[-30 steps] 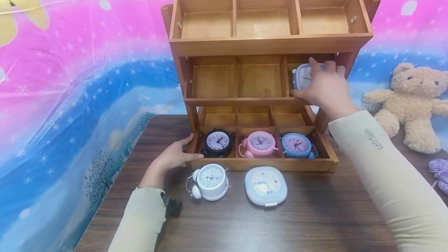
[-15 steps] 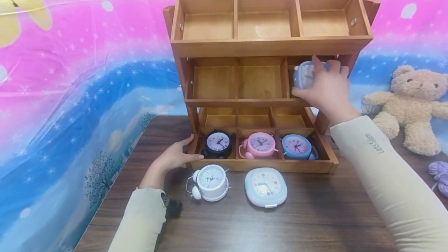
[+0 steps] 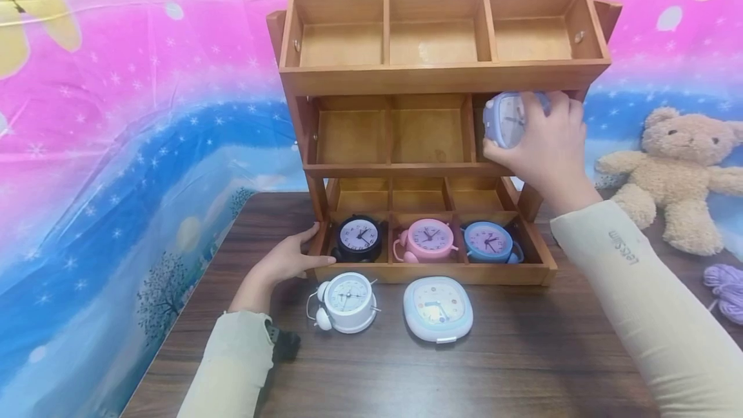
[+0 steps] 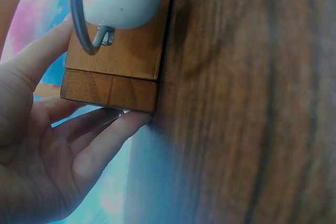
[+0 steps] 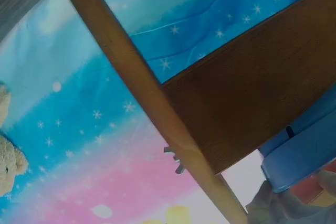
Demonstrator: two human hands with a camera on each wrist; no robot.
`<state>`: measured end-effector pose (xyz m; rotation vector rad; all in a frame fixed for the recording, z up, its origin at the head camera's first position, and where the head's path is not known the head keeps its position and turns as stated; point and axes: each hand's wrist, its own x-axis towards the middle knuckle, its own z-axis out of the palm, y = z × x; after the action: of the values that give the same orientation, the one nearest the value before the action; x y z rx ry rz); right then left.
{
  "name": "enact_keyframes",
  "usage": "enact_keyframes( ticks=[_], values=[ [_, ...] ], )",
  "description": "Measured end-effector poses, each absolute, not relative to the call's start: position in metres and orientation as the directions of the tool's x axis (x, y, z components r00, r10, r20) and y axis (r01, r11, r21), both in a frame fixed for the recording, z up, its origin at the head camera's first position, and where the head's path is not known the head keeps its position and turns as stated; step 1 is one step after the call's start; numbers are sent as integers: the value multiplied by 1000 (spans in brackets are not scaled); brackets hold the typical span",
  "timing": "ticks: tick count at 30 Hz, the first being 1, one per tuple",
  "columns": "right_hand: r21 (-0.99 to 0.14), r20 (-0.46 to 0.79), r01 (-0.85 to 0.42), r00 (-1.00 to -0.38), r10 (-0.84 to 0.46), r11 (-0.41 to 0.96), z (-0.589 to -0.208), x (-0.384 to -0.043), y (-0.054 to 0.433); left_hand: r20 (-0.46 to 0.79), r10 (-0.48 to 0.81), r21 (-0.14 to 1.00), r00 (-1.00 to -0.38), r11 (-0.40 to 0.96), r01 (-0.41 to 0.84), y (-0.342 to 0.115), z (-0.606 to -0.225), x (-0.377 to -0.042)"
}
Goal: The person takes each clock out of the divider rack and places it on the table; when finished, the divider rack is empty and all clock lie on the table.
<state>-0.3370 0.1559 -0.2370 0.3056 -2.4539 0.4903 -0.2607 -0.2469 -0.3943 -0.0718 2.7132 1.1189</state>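
Observation:
In the head view my right hand (image 3: 548, 147) holds a periwinkle-blue clock (image 3: 506, 120) at the right compartment of the wooden rack's (image 3: 444, 79) middle tier. The thumb is at the clock's lower front and the fingers lie over its top; the hand covers its right part. My left hand (image 3: 284, 257) grips the left end of the bottom tier, and the left wrist view shows fingers bent around the wooden corner (image 4: 110, 88). A black clock (image 3: 358, 237), a pink clock (image 3: 431, 238) and a blue clock (image 3: 489, 240) sit in that tier's front compartments.
On the dark wooden table (image 3: 371, 379), a white twin-bell alarm clock (image 3: 348, 300) and a rounded white and pale-blue clock (image 3: 438, 308) lie before the rack. To the right are a teddy bear (image 3: 679, 173) and purple yarn (image 3: 725, 292). A colourful cloth (image 3: 116, 147) hangs behind.
My right hand has raised the periwinkle-blue clock slightly and brought it forward, out past the compartment's front, with its face turned. The left hand stays on the rack's end.

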Motion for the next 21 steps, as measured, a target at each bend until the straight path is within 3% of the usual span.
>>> enact_keyframes(
  ticks=[5,13,21],
  values=[
    [-231,700,-381,-704,-119,895,-252,-335,161,-217,29,692,-976,709,-133,-248,-396,-260],
    [-235,741,-402,-664,-105,885,-258,-334,166,-219,27,694,-975,707,-136,-249,-396,-261],
    [-220,809,-464,-578,-104,858,-262,-338,169,-212,35,686,-977,717,-123,-247,-393,-261]
  ],
)
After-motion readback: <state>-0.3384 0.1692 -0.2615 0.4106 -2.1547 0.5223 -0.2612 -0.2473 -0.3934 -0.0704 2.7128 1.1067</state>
